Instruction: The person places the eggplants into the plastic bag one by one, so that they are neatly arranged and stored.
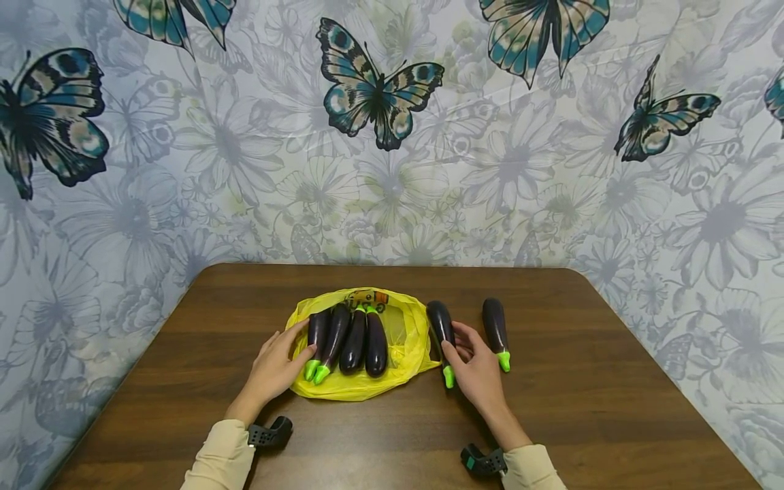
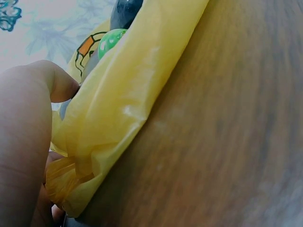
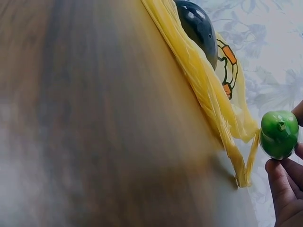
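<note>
A yellow plastic bag (image 1: 398, 371) lies spread on the table with several dark eggplants (image 1: 355, 344) with green stem ends side by side in it. At its left edge my left hand (image 1: 278, 361) pinches the bag, the thumb (image 2: 64, 85) over the rim beside the leftmost eggplant (image 1: 316, 337) and other fingers outside the plastic. My right hand (image 1: 478, 367) grips another eggplant (image 1: 441, 323) just right of the bag, its green end (image 3: 279, 135) facing the right wrist camera. One more eggplant (image 1: 495, 327) lies on the table to the right of that hand.
Brown wooden table (image 1: 588, 408) with rounded far corners. Behind it hangs a pale floral backdrop (image 1: 392, 204) printed with butterflies. Each wrist wears a black strap device, one on the left (image 1: 271, 433) and one on the right (image 1: 484, 463).
</note>
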